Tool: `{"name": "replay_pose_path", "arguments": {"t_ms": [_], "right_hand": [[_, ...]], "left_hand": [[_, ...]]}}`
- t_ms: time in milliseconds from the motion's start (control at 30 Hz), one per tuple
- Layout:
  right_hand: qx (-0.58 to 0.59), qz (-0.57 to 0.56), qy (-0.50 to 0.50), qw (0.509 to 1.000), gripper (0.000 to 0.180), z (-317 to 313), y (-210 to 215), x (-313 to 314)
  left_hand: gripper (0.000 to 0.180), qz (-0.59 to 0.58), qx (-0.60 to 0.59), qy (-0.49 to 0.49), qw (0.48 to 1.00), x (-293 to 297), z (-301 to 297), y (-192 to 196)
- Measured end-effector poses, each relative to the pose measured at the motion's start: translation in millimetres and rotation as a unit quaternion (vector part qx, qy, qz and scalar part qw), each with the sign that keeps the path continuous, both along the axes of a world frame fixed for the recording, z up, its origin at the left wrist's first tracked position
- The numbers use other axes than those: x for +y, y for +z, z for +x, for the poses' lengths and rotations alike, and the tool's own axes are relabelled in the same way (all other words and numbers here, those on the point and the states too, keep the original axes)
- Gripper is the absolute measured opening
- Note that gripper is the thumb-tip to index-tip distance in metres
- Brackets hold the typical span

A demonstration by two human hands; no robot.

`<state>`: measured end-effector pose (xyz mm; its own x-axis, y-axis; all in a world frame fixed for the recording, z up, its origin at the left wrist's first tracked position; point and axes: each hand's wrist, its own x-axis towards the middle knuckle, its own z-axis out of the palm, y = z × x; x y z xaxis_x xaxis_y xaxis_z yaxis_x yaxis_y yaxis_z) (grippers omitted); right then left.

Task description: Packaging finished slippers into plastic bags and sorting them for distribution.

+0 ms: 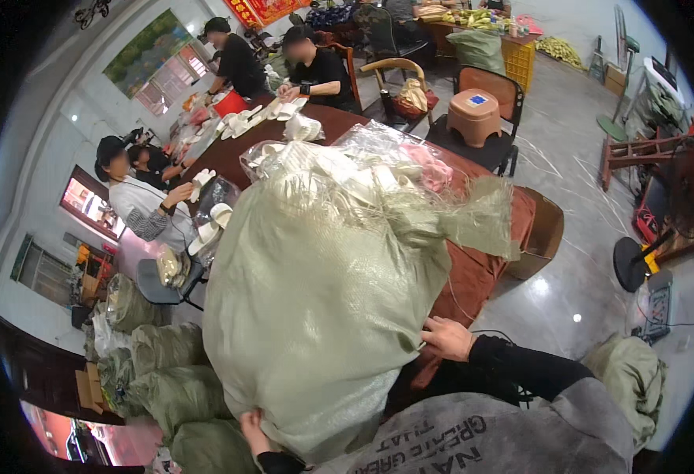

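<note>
A large, bulging pale green woven sack (323,292) fills the middle of the view, standing at the near end of the long table. My left hand (253,431) holds its lower left side, with part of the hand hidden behind the bulge. On the right side, my right hand (448,338) grips the sack's fabric with bent fingers. The sack's frayed mouth (362,189) lies open toward the table, and white slippers (303,186) show in and around it. Clear plastic bags (370,138) and a pink item (430,167) lie just beyond.
The table (339,126) has a red-brown cover (473,276). Several people work along its far and left sides, handling white slippers (240,122). Full green sacks (177,395) crowd the lower left. A cardboard box (540,237), a stool on a chair (473,118) and a fan (635,261) stand right.
</note>
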<state>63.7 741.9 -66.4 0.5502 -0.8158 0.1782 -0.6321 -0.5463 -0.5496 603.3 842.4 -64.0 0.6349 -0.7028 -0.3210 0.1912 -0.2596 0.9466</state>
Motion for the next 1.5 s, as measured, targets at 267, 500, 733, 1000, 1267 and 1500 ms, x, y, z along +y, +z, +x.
{"name": "replay_pose_path", "arguments": {"t_ms": [267,500,733,1000,1267,1500], "right_hand": [[-0.050,0.030,0.116,0.992,0.024,-89,89,-57],[-0.120,-0.205,-0.069,0.969,0.010,-170,150,-241],[-0.119,-0.322,0.131,0.930,0.023,-94,104,-373],[-0.065,-0.211,0.119,0.968,0.019,-158,84,-363],[-0.265,-0.142,0.014,0.954,0.021,-154,52,-289],[-0.307,-0.113,-0.018,0.945,0.017,-171,51,-299]], "left_hand": [[0.018,-0.042,-0.469,-0.161,0.867,-44,-164,160],[0.011,0.011,-0.530,-0.286,0.798,-101,-296,276],[0.017,-0.107,-0.463,-0.442,0.761,-277,-434,250],[0.022,-0.074,-0.691,-0.430,0.576,-346,-443,142],[0.037,0.055,-0.658,-0.351,0.664,-405,-466,132],[0.022,0.054,-0.272,-0.338,0.899,-470,-452,161]]}}
